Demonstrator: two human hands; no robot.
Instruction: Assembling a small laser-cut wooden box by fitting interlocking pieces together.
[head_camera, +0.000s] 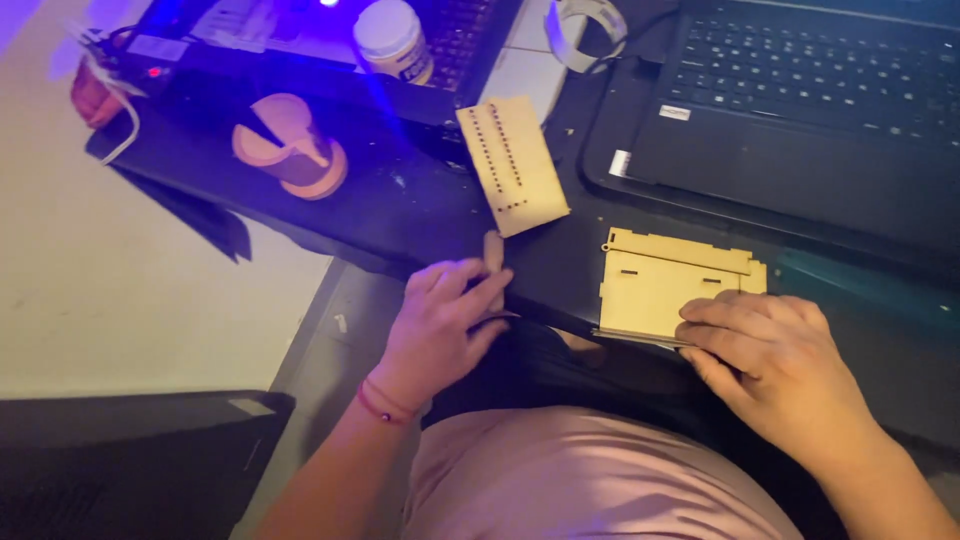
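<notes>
My left hand (440, 320) is at the near edge of a black table (400, 215), its fingers closed on a small narrow wooden strip (493, 252) that stands up above the fingertips. My right hand (775, 355) presses its fingers on the near corner of a flat slotted wooden panel assembly (660, 285), which hangs a little over the table edge. A second light wooden panel (512, 165) with two rows of small holes lies flat on the table farther back, apart from both hands.
An open black laptop (800, 110) fills the back right. A round tape dispenser (290, 145), a white jar (392, 40), a tape roll (585, 25) and a keyboard under blue light lie at the back. A dark case (120, 460) sits on the floor at left.
</notes>
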